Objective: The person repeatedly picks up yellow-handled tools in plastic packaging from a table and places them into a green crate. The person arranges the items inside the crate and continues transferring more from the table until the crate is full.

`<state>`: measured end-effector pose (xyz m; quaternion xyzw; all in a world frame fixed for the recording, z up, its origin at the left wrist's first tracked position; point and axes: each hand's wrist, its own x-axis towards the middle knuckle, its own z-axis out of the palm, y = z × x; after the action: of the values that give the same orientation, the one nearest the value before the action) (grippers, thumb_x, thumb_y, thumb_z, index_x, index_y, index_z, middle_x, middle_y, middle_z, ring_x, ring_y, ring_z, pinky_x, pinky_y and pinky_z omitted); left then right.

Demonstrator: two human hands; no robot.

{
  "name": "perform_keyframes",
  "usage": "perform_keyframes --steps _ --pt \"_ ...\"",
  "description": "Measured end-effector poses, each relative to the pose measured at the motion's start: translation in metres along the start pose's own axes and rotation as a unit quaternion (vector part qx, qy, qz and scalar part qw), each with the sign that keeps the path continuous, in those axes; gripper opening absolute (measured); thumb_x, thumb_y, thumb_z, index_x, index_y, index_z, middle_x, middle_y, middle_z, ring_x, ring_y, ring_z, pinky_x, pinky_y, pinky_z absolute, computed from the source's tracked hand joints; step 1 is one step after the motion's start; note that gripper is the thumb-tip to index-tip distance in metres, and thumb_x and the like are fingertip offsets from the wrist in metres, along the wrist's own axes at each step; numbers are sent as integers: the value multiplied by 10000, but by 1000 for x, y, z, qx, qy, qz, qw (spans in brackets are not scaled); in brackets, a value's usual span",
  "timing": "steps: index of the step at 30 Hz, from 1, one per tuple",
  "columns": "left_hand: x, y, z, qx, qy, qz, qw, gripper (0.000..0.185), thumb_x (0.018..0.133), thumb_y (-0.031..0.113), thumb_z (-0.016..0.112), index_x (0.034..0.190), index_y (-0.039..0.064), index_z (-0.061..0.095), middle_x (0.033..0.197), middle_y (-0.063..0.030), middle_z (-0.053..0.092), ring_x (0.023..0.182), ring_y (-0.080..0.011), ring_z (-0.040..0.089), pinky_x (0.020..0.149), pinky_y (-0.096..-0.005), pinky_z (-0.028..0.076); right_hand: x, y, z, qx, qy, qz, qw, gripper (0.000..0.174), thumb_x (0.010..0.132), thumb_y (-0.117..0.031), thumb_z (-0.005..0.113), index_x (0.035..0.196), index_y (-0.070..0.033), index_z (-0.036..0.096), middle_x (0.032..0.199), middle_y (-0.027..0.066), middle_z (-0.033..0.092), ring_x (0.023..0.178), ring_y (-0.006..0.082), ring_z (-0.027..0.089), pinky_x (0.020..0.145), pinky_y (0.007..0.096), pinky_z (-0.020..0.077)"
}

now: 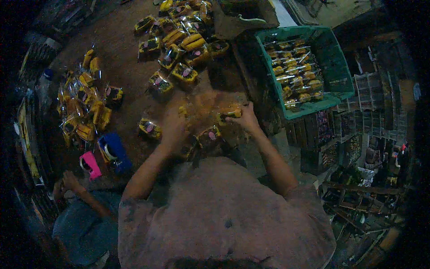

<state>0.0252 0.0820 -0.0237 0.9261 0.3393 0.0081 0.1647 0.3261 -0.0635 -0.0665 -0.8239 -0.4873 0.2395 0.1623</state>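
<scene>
My right hand (248,117) grips a yellow packet (231,114) in clear wrap, with its thumb across the front. Blur covers my left hand (176,119); a small yellow patch shows at its fingers, and whether it holds anything I cannot tell. Below and between the hands sits a packet with a dark label and a pink oval (211,135), near the table edge by my shirt. Another labelled packet (150,128) lies just left of my left wrist. Two more, a packet (160,82) and a neighbouring packet (184,73), rest beyond my hands.
A green plastic crate (341,79) at the right holds rows of wrapped yellow packets. More packets are heaped at the far side (193,42) and at the left (85,101). Pink (90,164) and blue (116,153) tape dispensers stand by another person's hands (70,183).
</scene>
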Motion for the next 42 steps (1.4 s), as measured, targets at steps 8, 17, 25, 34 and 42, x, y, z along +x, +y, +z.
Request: perform_keyframes --steps 8,17,25,34,42 --pt "-16 -1 28 54 44 -7 998 930 722 326 869 1418 -76 399 1467 -268 450 1324 -434 469 1082 -513 410 -22 -41 14 -115 77 -8 990 786 682 -434 898 1322 -94 594 1312 237 462 1220 416 501 1012 499 466" --pt "12 2 31 8 53 -149 987 1008 623 278 930 1400 -95 407 1369 -290 511 1223 -430 554 973 -482 507 -8 -28 31 -38 11 12 999 902 631 -521 910 1380 -137 585 1306 221 527 1205 414 527 1015 511 455" --pt "18 -24 36 -11 80 -32 996 661 634 227 900 1168 5 579 1043 -196 679 965 -404 666 836 -499 546 12 -28 -34 391 -231 61 889 644 844 -339 835 1347 -20 591 1269 133 668 1195 243 633 986 418 521" --pt "-94 -16 -91 -515 -21 -207 832 847 636 317 945 1318 18 542 1275 -151 654 1224 -297 610 1054 -406 473 -44 -82 18 436 -415 41 797 567 843 -223 839 1319 -15 613 1207 74 692 1090 173 649 966 330 520" --pt "-130 -35 -11 -535 -130 -198 811 979 645 238 968 1445 28 444 1387 -108 579 1312 -254 530 1159 -383 374 -32 -82 11 277 -438 69 852 667 783 -311 882 1314 -7 615 1158 85 721 1031 180 676 935 321 528"
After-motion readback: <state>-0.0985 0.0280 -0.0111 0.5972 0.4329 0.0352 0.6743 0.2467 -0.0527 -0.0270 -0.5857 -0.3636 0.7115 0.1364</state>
